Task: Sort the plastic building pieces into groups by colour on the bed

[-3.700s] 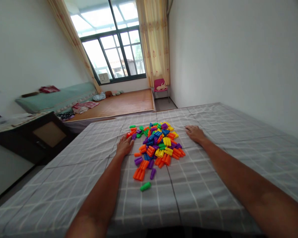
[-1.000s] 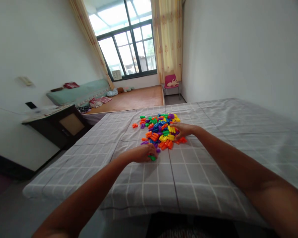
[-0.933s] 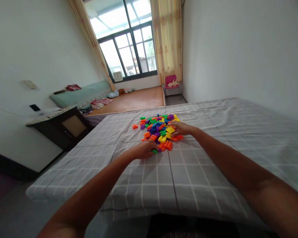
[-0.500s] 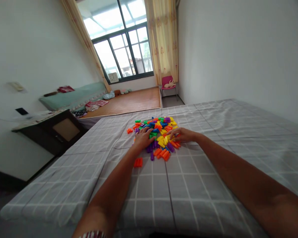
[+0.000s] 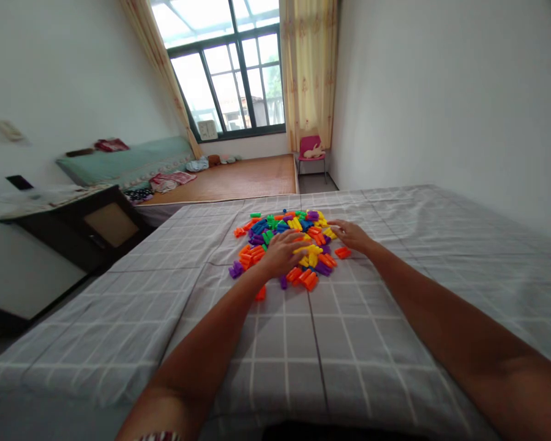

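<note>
Many small plastic pieces in orange, yellow, green, blue and purple lie heaped on a grey checked cloth (image 5: pixel 349 331). My left hand (image 5: pixel 282 252) rests over the middle of the heap with its fingers apart, beside yellow pieces (image 5: pixel 313 254). At the heap's right edge, my right hand (image 5: pixel 349 234) has its fingers spread near a yellow piece (image 5: pixel 329 233). An orange piece (image 5: pixel 343 252) lies just below that hand. Purple pieces (image 5: pixel 236 269) sit at the left edge of the heap. The left palm hides some pieces.
Beyond the cloth stands a bed with a brown mat (image 5: pixel 257 174) and folded fabrics. A dark cabinet (image 5: pixel 105 226) is at the left. A pink chair (image 5: pixel 310 147) stands by the curtain, and a white wall runs along the right.
My left hand has moved right over the heap, uncovering orange and purple pieces at the left. My right hand has shifted right and slightly up, off the yellow pieces. The view has tilted slightly.
</note>
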`<action>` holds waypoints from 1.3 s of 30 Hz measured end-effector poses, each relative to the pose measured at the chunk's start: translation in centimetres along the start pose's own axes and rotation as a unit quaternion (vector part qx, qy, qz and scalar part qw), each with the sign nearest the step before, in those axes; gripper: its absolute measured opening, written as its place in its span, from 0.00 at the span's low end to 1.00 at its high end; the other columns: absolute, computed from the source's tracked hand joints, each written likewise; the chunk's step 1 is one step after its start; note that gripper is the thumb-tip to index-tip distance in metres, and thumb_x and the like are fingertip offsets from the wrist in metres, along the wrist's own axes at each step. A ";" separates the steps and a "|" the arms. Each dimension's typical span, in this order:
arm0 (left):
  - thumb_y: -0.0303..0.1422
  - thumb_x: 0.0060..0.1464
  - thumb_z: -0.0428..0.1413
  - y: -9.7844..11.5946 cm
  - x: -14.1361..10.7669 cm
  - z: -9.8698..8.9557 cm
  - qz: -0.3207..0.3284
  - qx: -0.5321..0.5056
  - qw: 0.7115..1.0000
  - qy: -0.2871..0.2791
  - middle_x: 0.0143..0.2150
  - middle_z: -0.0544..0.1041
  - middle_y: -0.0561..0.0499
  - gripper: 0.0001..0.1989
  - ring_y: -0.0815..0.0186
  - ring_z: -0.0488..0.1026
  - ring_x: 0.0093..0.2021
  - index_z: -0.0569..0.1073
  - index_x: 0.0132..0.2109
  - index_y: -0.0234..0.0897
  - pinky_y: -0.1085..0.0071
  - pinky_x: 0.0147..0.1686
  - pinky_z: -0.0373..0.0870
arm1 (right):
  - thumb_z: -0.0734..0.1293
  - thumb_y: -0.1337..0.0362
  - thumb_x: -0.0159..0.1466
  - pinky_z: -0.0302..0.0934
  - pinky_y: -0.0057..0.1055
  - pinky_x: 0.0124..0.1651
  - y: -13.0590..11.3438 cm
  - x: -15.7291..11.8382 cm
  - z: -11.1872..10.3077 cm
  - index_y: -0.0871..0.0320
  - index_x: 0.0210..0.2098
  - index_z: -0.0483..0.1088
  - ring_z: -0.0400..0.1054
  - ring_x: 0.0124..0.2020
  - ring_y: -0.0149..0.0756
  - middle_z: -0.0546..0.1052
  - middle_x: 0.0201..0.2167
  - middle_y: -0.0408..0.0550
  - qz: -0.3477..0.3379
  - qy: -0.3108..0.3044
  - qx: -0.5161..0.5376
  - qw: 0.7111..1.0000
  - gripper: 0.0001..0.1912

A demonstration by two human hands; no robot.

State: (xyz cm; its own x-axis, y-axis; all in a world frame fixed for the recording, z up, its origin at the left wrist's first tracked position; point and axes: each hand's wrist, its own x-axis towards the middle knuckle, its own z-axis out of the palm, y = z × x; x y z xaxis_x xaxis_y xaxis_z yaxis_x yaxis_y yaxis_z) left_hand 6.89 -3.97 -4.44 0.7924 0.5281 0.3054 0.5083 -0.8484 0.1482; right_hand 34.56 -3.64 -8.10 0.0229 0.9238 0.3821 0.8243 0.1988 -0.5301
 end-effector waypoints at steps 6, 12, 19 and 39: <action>0.48 0.57 0.52 1.7 -0.3 0.5 0.038 -0.005 0.995 -0.089 0.68 0.58 0.54 0.20 0.53 0.55 0.65 0.72 0.55 0.55 0.49 0.64 0.47 | 0.61 0.67 0.61 0.62 0.36 0.55 -0.9 -0.4 2.1 0.58 0.48 0.75 0.72 0.47 0.40 0.79 0.46 0.51 -0.086 -0.057 0.032 0.994 0.18; 0.45 0.61 0.48 -1.7 -0.5 0.9 -0.136 0.066 0.987 -0.049 0.64 0.63 0.54 0.16 0.54 0.55 0.64 0.73 0.53 0.58 0.43 0.63 0.45 | 0.66 0.59 0.60 0.66 0.35 0.47 -0.9 -0.5 1.4 0.60 0.44 0.77 0.73 0.41 0.40 0.80 0.41 0.50 -0.101 -0.203 0.200 0.953 0.17; 0.37 0.61 0.48 -3.9 -0.7 0.0 -0.238 0.145 0.960 0.004 0.64 0.63 0.49 0.17 0.48 0.51 0.66 0.72 0.55 0.54 0.35 0.60 0.44 | 0.67 0.61 0.58 0.65 0.29 0.39 0.4 0.0 0.4 0.59 0.36 0.78 0.72 0.34 0.35 0.80 0.34 0.47 -0.039 -0.140 0.108 0.983 0.10; 0.26 0.59 0.46 0.3 -0.2 2.7 -0.092 0.095 0.991 -0.018 0.53 0.73 0.49 0.19 0.58 0.64 0.57 0.69 0.54 0.47 0.56 0.56 0.58 | 0.62 0.67 0.61 0.67 0.28 0.33 -0.6 -1.1 2.4 0.58 0.43 0.73 0.69 0.28 0.30 0.79 0.37 0.47 0.027 -0.036 0.148 0.988 0.12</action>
State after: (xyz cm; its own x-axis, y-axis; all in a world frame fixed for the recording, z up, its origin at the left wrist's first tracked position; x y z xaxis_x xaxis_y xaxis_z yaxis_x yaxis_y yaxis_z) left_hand 7.82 -4.21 -6.95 0.6900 0.6770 0.2560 0.6971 -0.7168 0.0170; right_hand 32.66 -3.98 -10.00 0.0126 0.9543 0.2985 0.6218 0.2263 -0.7497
